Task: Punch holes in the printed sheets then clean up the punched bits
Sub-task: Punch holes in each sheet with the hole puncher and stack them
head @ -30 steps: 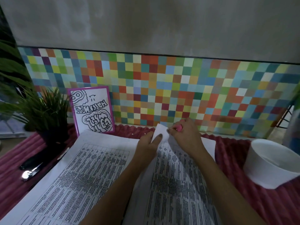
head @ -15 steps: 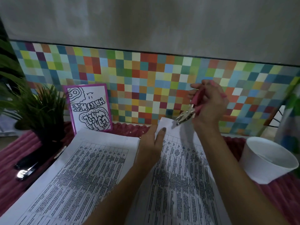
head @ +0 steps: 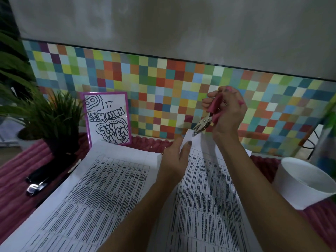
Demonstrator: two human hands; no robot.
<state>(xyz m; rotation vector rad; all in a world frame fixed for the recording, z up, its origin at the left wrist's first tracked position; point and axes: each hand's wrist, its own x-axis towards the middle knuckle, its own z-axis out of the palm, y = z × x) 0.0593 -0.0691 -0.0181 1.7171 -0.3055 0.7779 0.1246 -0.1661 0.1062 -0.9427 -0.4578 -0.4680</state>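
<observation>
Two printed sheets carry dense black tables of small text on white paper, the rows too fine to read. The left sheet (head: 101, 188) lies flat on the pink ribbed table mat (head: 16, 197), while the right sheet (head: 205, 188) lies beside it, its near edge overlapping the other, and its far corner is lifted off the mat. The left hand (head: 176, 155) pinches that raised corner, thumb on top with a painted nail and fingers behind the paper, a narrow grip that holds the thin sheet taut. The right hand (head: 227, 113) is curled round the hole punch (head: 207, 117), a plier-shaped tool with soft pink handles and a shiny metal head. Its grip is closed on the handles, which stand apart in the palm, one tip poking out past the hand's far side. The metal head points down and left and meets the very tip of the lifted corner; whether it bites the paper cannot be told. A smooth white paper cup (head: 291, 193) with a wide round mouth stands on the mat to the right, apart from the sheets. Behind the left sheet a card (head: 107, 117) with a purple border and bubbly black doodles leans on the wall of small matte coloured tiles (head: 163, 84). A spiky green plant (head: 52, 115) stands at the left, with dark tools (head: 41, 179) lying near it, too dim to make out.
</observation>
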